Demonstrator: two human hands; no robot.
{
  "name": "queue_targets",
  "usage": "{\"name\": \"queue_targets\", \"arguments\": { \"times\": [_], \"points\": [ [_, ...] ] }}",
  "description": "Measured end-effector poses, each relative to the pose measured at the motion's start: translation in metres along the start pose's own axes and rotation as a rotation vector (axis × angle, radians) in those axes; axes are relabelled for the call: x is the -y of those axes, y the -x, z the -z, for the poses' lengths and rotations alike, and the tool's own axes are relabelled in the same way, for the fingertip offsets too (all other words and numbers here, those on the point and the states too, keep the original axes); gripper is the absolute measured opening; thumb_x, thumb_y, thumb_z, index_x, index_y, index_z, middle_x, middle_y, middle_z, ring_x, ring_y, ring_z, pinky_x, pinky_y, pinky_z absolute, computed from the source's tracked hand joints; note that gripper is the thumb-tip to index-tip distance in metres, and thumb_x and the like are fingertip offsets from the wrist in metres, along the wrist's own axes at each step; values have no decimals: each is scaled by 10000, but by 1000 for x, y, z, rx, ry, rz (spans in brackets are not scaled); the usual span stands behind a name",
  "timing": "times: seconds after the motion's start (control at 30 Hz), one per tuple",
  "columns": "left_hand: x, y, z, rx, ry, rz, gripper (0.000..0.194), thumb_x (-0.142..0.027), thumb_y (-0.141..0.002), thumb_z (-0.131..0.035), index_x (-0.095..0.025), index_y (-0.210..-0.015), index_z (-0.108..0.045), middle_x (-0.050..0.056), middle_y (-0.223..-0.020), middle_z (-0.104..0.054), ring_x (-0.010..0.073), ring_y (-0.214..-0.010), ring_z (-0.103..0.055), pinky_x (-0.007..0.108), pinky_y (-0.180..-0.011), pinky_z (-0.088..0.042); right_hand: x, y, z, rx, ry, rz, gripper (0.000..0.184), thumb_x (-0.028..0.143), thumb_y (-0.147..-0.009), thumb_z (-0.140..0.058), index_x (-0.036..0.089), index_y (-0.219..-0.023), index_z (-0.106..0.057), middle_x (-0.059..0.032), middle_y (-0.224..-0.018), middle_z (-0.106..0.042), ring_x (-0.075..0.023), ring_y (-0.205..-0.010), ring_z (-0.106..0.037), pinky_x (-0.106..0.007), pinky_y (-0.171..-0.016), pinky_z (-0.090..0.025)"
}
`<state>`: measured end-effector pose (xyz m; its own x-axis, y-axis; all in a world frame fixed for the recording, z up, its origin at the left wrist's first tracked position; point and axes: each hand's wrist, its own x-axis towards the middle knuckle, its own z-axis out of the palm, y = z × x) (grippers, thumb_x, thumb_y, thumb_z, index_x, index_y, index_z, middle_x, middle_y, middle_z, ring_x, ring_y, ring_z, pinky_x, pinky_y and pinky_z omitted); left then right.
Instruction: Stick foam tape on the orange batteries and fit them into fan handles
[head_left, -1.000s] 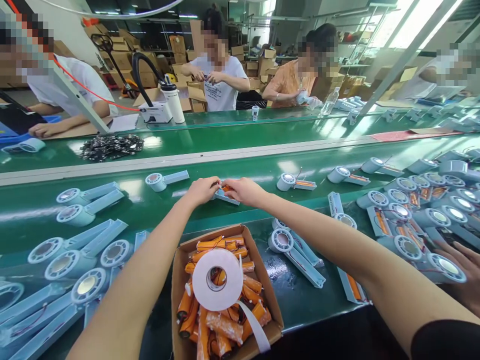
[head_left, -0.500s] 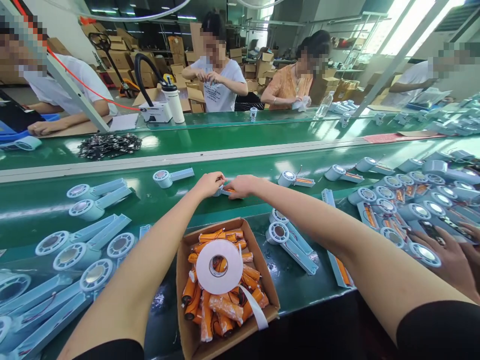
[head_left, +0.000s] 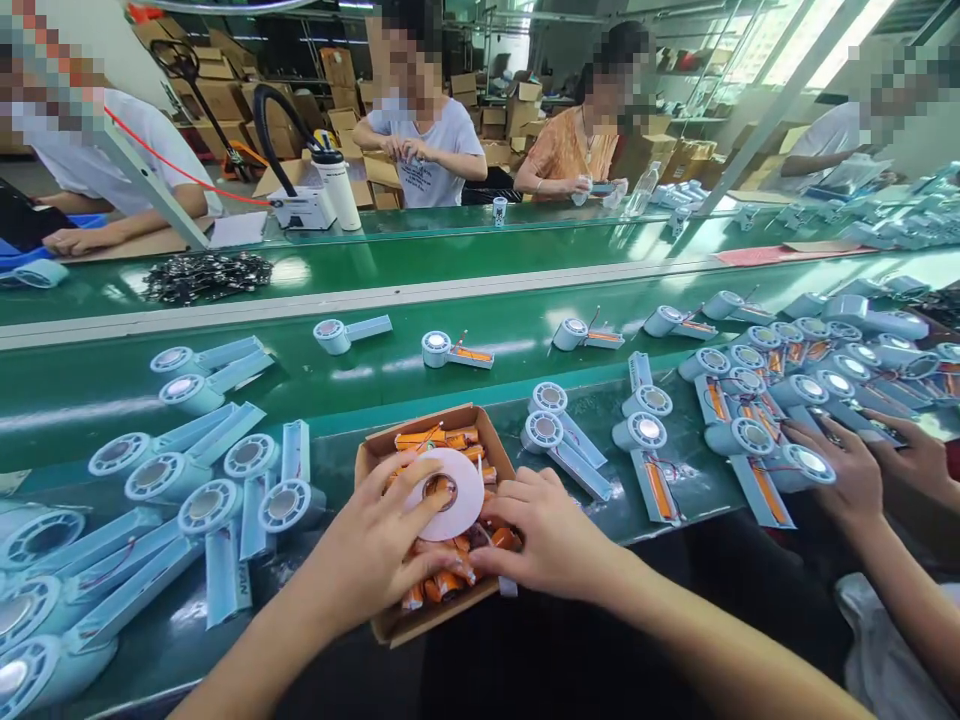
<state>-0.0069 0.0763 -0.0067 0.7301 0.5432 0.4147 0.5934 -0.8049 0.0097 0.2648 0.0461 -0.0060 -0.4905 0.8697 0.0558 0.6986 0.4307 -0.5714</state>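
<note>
In the head view, a cardboard box [head_left: 403, 632] of orange-wrapped battery packs [head_left: 442, 440] is in front of me. A roll of white tape [head_left: 459, 500] lies on the packs. My left hand [head_left: 375, 535] is closed over the roll's left side, fingertips at its core and thumb below. My right hand [head_left: 547, 530] reaches over the box's right edge, thumb and fingers drawn together beside the roll. What they pinch is hidden. The tape's loose end [head_left: 508, 586] hangs below that hand. A light blue housing [head_left: 436, 348] with an orange pack in its handle lies on the belt beyond.
Several light blue housings [head_left: 154, 475] lie at left, with others [head_left: 544, 430] right of the box. A co-worker's hands [head_left: 847, 475] work among more housings at far right. Across the green belt [head_left: 360, 385], people sit near a pile of black parts [head_left: 206, 275].
Both hands have left the housing on the belt and come back toward me to the box. That housing now lies free with its orange pack showing. My left hand has reached the tape roll.
</note>
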Motion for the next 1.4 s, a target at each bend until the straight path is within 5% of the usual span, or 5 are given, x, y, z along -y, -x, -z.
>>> {"name": "queue_targets", "arguments": {
  "times": [0.4,0.67,0.87,1.0,1.4],
  "points": [
    [-31,34,2,-138,-47,-35,415,-490,-1041,-567,-160,-1229,-735,91,-1281,-765,392,-1390,-504,509,-1064,-541,32,24,-13,-24,-59,605,256,387,-1020,-702,222,-826,-727,13,-748,-704,-156,-740,-610,-340,-785,-448],
    [-35,71,25,-262,22,212,181,-275,-986,-610,-169,-1128,-649,138,-1077,-737,396,-1385,-515,512,-1018,-553,43,25,-13,-37,-179,804,185,439,-990,-747,260,-944,-747,44,-683,-688,-138,-629,-586,-345,-625,-386],
    [-40,92,18,-316,16,303,221,-264,-927,-732,-207,-1122,-648,115,-1076,-725,431,-1456,-458,564,-1043,-537,8,-38,-9,-193,73,175,298,399,-992,-740,163,-1175,-748,-125,-1071,-783,-263,-963,-705,-401,-869,-527],
    [-47,82,12,-326,55,328,210,-273,-931,-727,-207,-1116,-653,118,-1082,-738,419,-1409,-491,568,-1034,-538,0,-69,-16,-81,137,121,211,340,-949,-796,172,-1077,-782,-125,-1061,-781,-289,-1036,-702,-440,-939,-546],
    [-54,62,6,-305,106,285,165,-211,-966,-656,-185,-1120,-709,96,-1077,-769,362,-1358,-522,501,-1106,-502,1,-31,26,-491,-1274,-204,468,426,-706,-961,252,-936,-592,-2,-1006,-751,-168,-794,-772,-289,-733,-643]
  ]
}}
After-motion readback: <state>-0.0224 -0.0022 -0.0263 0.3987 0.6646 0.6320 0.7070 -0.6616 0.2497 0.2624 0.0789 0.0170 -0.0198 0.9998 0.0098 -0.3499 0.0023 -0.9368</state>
